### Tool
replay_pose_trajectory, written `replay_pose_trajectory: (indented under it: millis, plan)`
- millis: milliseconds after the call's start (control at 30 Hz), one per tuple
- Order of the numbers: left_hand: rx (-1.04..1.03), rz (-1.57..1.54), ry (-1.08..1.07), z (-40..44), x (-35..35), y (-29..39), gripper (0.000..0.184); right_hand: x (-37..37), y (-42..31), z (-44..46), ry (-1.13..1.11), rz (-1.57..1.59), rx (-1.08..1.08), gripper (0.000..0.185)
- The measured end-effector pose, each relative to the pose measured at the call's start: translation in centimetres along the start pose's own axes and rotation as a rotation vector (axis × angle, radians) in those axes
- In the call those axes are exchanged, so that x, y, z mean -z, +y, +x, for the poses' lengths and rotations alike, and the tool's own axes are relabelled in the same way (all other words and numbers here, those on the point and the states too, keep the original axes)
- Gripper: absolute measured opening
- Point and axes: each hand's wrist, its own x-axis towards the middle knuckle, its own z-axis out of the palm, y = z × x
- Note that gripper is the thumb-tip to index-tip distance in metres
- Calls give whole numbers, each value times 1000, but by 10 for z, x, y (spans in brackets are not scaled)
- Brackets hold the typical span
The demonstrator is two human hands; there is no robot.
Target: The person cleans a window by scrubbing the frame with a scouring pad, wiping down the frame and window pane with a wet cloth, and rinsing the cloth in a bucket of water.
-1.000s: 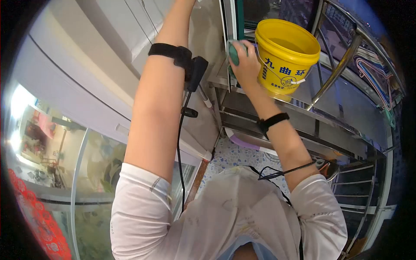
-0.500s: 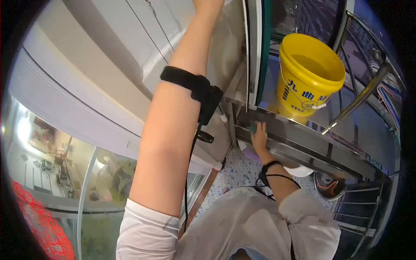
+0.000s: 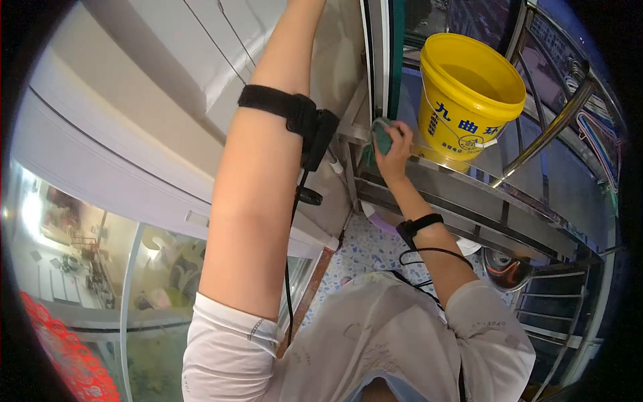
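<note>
My right hand (image 3: pixel 396 155) is closed around a dark green cloth (image 3: pixel 382 136), which looks bunched up. The cloth is at the lower end of the window frame (image 3: pixel 382 60), by the ledge corner. To the right of this hand a yellow bucket (image 3: pixel 452 134) stands upright on the metal-edged ledge, liquid-like yellow inside it. My left arm stretches up past the top edge of the view, so the left hand is hidden. A black strap with a small device sits on each arm.
Metal railings (image 3: pixel 556 137) enclose the ledge on the right, with hangers (image 3: pixel 599 147) hooked there. Below the ledge lies a metal basin (image 3: pixel 506 268) on the speckled floor (image 3: pixel 362 258). Sliding glass panels are at the left, beside red lace fabric (image 3: pixel 67 348).
My right hand has risen with the green cloth from below the ledge to the foot of the window frame. The view has shifted slightly; my left hand remains beyond the top edge.
</note>
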Motion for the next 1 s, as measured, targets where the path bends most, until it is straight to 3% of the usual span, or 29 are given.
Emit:
replay_pose_trajectory:
  millis: [67,100,167,200,267,367,467,633,800,1000]
  plan:
    - [-25,-1,-12,5,1,-30,38,-3,11,-23,-107,-29,-25,55]
    - [-277,193,-55,4,3,-73,37,-4,15,-35,-153,-23,-52,57]
    - [-301,259,-91,13,3,-67,37,-5,22,-54,-212,-75,-75,59]
    - [-81,105,-87,8,6,-31,37,-1,21,-59,-261,-90,-135,60]
    - [143,-5,-194,9,17,5,43,-6,31,-68,-263,-102,-128,60]
    - [272,-32,-255,13,19,1,42,6,14,-43,-306,-30,-121,59]
    - [342,-73,-285,13,24,15,40,24,-9,8,-260,50,54,50]
    - [290,-47,-363,15,26,5,41,41,-84,198,235,108,347,42]
    - [285,-54,-360,12,30,20,42,46,-162,393,529,190,598,53]
    - [225,-40,-327,10,31,14,39,20,-159,392,413,-205,621,56]
